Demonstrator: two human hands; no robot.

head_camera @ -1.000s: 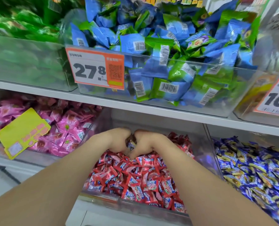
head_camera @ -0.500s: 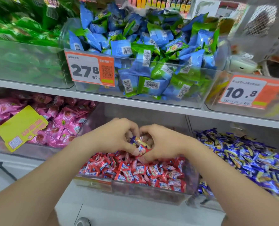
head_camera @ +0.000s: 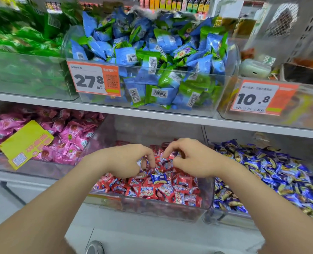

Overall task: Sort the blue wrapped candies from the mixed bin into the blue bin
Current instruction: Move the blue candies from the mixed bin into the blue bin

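you're still in the digging part of this one. the mixed bin (head_camera: 148, 210) in front of you is nearly all red wrappers, with one blue wrapped candy (head_camera: 158, 177) lying on top of the pile, just below and between your two hands, and i think i see another bit of blue under your fingers but it's too blurry to call. the blue bin (head_camera: 225, 216) sits right next door on your right, already heaped with blue and gold wrappers, so i can't say how many of those came from you. my guess is there's at least that one piece left to move, likely more buried.

both forearms come in low from the bottom corners and meet over the middle of the red pile, wrists nearly level. your left hand (head_camera: 126, 160) is palm down with the fingers curled and the tips poking into the candies. your right hand (head_camera: 192, 158) has thumb and forefinger pinched close together at the pile, but whether they actually hold a wrapper i can't tell. neither hand is touching that loose blue one.
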